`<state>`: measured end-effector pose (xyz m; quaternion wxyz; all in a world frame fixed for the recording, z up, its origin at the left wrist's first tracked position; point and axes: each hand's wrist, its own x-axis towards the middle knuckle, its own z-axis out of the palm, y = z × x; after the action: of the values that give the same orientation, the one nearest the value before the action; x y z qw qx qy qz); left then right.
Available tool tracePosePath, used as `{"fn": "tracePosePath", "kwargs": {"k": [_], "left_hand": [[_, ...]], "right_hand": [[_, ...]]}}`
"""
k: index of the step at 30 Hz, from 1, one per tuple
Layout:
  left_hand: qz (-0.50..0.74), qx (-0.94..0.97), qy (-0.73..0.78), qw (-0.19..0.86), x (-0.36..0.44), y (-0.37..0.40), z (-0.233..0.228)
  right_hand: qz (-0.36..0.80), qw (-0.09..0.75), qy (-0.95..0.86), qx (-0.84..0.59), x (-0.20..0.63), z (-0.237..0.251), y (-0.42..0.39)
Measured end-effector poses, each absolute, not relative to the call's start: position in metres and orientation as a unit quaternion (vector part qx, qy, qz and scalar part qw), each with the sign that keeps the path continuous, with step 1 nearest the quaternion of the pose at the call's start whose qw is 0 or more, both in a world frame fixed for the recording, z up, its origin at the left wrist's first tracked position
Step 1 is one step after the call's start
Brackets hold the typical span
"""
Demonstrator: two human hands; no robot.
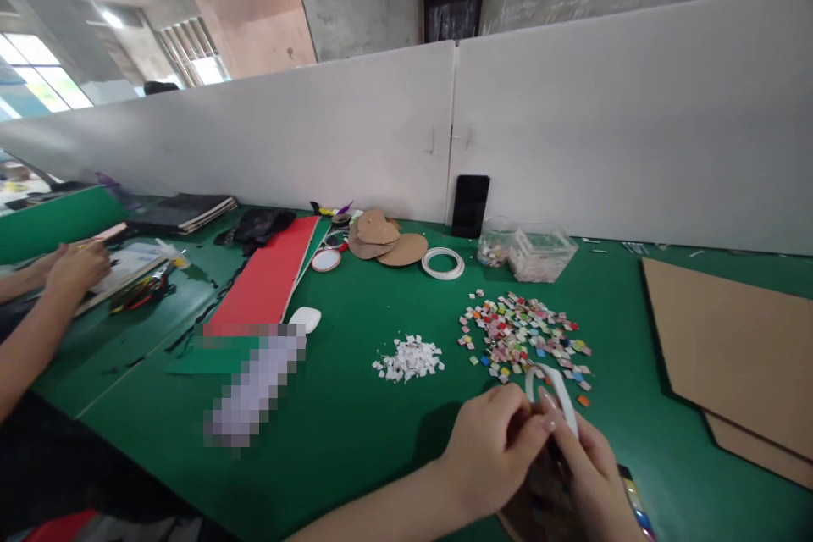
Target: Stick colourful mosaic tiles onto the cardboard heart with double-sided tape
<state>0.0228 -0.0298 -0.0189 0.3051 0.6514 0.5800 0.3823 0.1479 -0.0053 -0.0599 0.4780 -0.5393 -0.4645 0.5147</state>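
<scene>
Low over the green surface [356, 432], my left hand [492, 453] and right hand [594, 478] pinch a white tape roll [559, 389] beside the coloured tiles [524, 334], probably peeling a strip, so next needs a steady pull.

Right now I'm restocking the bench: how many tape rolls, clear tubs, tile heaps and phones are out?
Tape rolls: 2, one lying on the table, one held in both hands
Clear tubs: 2
Tile heaps: 2, white and coloured
Phones: 1
Total: 7
</scene>
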Motion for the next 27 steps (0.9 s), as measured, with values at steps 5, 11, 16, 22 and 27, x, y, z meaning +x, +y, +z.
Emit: {"fn": "tracePosePath", "kwargs": {"k": [5,11,16,22,27], "left_hand": [[0.406,0.663,0.538,0.325,0.020,-0.029,-0.020],[0.369,0.673,0.567,0.300,0.019,-0.035,-0.023],[0.327,0.696,0.586,0.256,0.020,-0.037,-0.027],[0.333,0.675,0.579,0.311,0.021,-0.038,-0.023],[0.371,0.613,0.581,0.385,0.026,-0.042,-0.023]], "right_hand": [[0.558,0.444,-0.414,-0.566,0.149,-0.064,-0.010],[0.528,0.431,-0.478,-0.554,0.146,-0.055,-0.013],[0.487,0.442,-0.506,-0.558,0.138,-0.045,-0.014],[0.452,0.443,-0.558,-0.536,0.138,-0.047,-0.016],[0.489,0.444,-0.549,-0.512,0.133,-0.042,-0.023]]}}
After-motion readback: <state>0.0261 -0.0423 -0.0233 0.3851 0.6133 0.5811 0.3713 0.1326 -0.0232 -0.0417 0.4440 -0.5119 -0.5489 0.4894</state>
